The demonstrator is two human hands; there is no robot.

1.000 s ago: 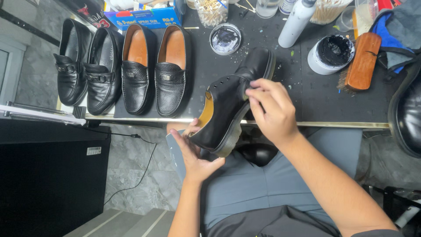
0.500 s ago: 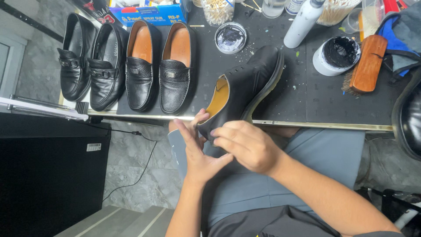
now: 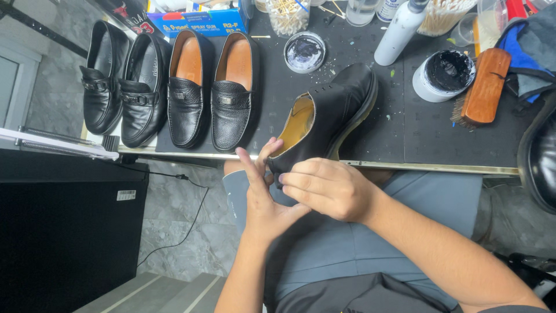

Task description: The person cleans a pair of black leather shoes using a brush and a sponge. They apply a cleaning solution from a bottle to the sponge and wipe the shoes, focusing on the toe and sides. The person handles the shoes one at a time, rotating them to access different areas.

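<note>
Two hands at heel of black boot (image 3: 330, 119), which lies on its side across table edge (image 3: 440, 168), heel overhanging lap. Left hand (image 3: 263, 194) open, fingers spread, palm under heel; right hand (image 3: 327, 188) fingers curled on heel, grip unclear. Bare mat right of boot, up to wooden brush (image 3: 483, 87). Half second back boot sat nearer lap — now further onto table. Beyond boot: open tin (image 3: 305, 51) and white tub (image 3: 443, 74), both holding black polish. Four loafers (image 3: 174, 87) left of boot.
</note>
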